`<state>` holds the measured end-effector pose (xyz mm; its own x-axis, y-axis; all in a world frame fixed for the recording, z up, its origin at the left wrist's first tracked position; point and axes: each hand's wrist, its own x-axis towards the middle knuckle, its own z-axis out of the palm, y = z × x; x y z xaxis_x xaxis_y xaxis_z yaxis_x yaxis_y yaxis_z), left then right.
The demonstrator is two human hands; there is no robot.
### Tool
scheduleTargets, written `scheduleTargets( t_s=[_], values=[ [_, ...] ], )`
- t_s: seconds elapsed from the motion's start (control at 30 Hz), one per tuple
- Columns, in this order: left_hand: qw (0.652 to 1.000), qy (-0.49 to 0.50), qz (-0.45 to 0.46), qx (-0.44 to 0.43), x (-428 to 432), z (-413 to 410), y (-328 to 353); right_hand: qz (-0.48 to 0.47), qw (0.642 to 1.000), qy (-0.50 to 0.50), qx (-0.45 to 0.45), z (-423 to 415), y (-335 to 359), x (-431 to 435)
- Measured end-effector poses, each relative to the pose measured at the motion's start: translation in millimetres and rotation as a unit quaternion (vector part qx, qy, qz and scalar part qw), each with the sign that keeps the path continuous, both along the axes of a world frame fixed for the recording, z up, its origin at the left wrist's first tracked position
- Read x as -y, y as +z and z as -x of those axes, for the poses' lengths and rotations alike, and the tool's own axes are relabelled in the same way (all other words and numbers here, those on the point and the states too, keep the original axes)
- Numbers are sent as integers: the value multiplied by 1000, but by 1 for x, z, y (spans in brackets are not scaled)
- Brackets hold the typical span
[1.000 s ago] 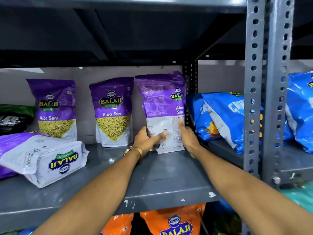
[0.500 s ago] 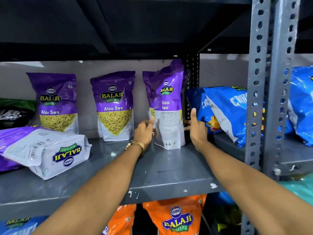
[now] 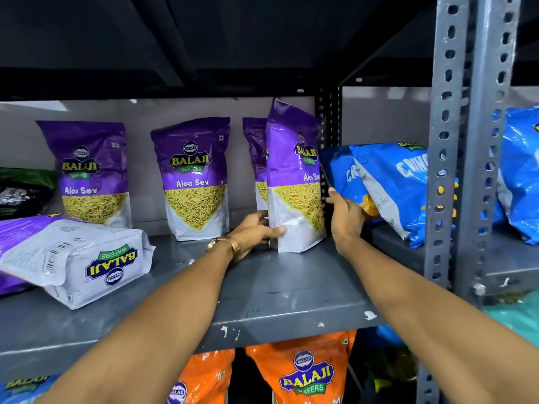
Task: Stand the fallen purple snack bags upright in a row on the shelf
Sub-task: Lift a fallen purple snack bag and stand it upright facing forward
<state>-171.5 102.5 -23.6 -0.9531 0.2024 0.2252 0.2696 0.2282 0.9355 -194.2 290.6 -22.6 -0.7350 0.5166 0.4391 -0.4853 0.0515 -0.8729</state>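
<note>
Standing upright at the right end of the grey shelf [image 3: 280, 287], the purple Aloo Sev bag [image 3: 294, 182] sits between both hands. The left hand [image 3: 253, 228] curls loosely around the bag's lower left edge, thumb pressed on the white front panel; the right hand [image 3: 345, 217] lies open and flat near its right side — contact unclear. The bag is turned slightly, its front angled rightward, with another purple bag [image 3: 255, 161] partly hidden behind. Two more upright bags [image 3: 192, 179] stand leftward, and one fallen bag [image 3: 73, 258] lies flat.
</note>
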Motion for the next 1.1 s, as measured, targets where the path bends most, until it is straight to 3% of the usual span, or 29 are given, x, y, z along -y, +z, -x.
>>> scheduleTargets(
  t_s=[0.17,0.27,0.33,0.43,0.73,0.93,1.1],
  values=[
    [999,3,-25,28,-2,7,-1,16,975,188,116,9,1,1],
    [994,86,64,-26,-2,11,0,-24,981,138,135,15,2,-1],
    [968,186,147,-81,-1,14,-1,-67,982,106,143,17,1,-3],
    [944,266,164,-109,0,17,-2,-104,981,114,119,17,-5,-3],
    [952,251,146,-100,6,21,1,-192,972,17,135,13,-2,-7],
    [944,233,206,-108,9,6,5,-268,953,2,143,-3,2,-12],
    [929,239,258,-118,6,-20,14,-265,953,19,145,-24,2,-16]
  ],
)
